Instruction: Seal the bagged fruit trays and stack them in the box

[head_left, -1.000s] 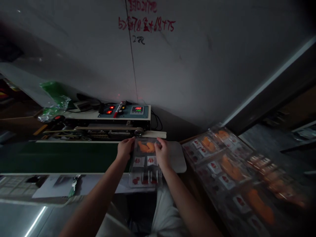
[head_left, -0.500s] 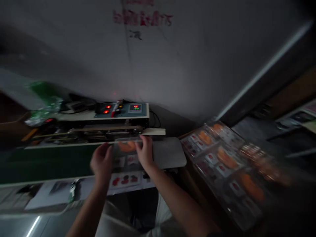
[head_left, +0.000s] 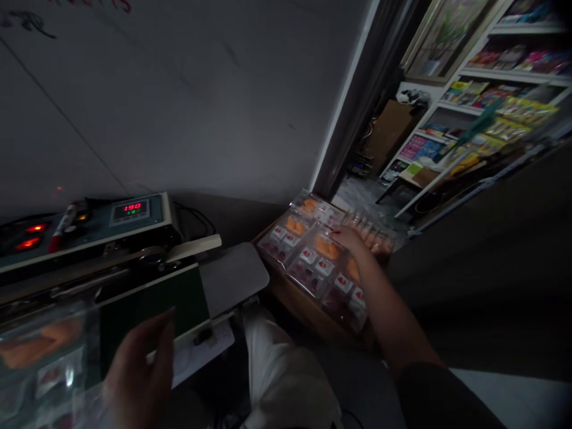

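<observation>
My left hand, blurred, hovers over the front of the green conveyor belt with its fingers apart and nothing visible in them. Left of it, on the belt, lies a clear plastic pack with an orange curved piece and small labelled packets inside. At the right, my right hand reaches over the spread-out packs and its fingers close on the upper edge of another clear pack. Similar packs lie around it, overlapping, on top of a brown box.
The sealing machine's control panel shows lit red and green digits, and a marker rests on it. A grey end plate extends from the belt. Beyond a doorway stand shelves of colourful goods. My leg is below.
The view has swung right. My right hand has left the pack on the belt and reached across to the packs on the box. My left hand has let go; that pack has moved leftward along the belt.
</observation>
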`<state>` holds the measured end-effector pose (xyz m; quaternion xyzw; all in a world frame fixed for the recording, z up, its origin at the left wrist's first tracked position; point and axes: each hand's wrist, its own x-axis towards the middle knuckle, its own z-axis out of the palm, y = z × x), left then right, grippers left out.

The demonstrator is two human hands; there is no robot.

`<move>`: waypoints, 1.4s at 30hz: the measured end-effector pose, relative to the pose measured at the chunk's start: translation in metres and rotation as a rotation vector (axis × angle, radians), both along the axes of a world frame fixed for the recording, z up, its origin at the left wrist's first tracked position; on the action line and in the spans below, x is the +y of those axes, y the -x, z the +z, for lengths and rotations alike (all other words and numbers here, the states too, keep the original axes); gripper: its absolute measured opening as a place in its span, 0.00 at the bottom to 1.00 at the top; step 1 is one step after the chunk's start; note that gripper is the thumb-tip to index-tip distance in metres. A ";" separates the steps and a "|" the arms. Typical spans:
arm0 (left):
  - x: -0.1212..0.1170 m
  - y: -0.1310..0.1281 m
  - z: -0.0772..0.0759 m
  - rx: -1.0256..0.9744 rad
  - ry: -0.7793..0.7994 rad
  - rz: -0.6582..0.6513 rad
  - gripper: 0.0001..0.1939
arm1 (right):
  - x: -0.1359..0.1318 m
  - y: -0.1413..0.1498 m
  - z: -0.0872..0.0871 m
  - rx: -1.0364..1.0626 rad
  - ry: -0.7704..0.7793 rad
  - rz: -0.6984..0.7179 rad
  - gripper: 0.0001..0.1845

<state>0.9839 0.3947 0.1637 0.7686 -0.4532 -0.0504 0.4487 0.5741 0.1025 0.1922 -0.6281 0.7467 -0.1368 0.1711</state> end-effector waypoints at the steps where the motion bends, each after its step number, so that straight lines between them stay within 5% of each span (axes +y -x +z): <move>1: -0.007 0.011 0.002 0.014 -0.004 -0.066 0.15 | 0.002 0.006 0.000 -0.037 -0.006 0.046 0.05; 6: -0.063 0.061 0.009 0.196 -0.037 -0.545 0.14 | 0.024 0.023 0.028 -0.209 0.088 0.231 0.06; 9: -0.112 0.091 0.033 0.281 0.013 -0.796 0.27 | 0.055 0.002 0.082 -0.336 0.206 0.591 0.09; 12: -0.155 0.117 0.066 0.430 0.123 -1.025 0.49 | 0.088 -0.034 0.139 -0.196 0.330 0.953 0.08; 15: -0.167 0.124 0.086 0.771 0.079 -1.076 0.29 | 0.097 -0.064 0.159 -0.337 0.504 0.972 0.08; 17: -0.156 0.115 0.084 0.980 0.079 -0.938 0.18 | 0.090 -0.080 0.142 -0.613 0.523 0.789 0.18; 21: -0.119 0.079 0.060 1.127 0.101 -0.647 0.19 | 0.080 -0.135 0.062 -1.011 -0.008 0.662 0.24; 24: -0.100 0.051 0.039 1.190 0.129 -0.463 0.23 | 0.092 -0.191 0.004 -1.170 -0.005 0.543 0.22; 26: -0.096 0.034 0.027 1.237 0.170 -0.274 0.22 | 0.102 -0.222 -0.021 -1.225 0.068 0.523 0.30; 30: -0.098 0.005 0.009 1.235 0.160 -0.056 0.19 | 0.112 -0.251 -0.045 -1.250 0.208 0.536 0.46; 35: -0.111 -0.015 -0.005 1.263 0.090 0.004 0.19 | 0.106 -0.258 -0.062 -1.039 0.344 0.499 0.17; 42: -0.123 -0.042 -0.009 1.268 0.042 0.025 0.16 | 0.089 -0.272 -0.072 -0.892 0.354 0.526 0.22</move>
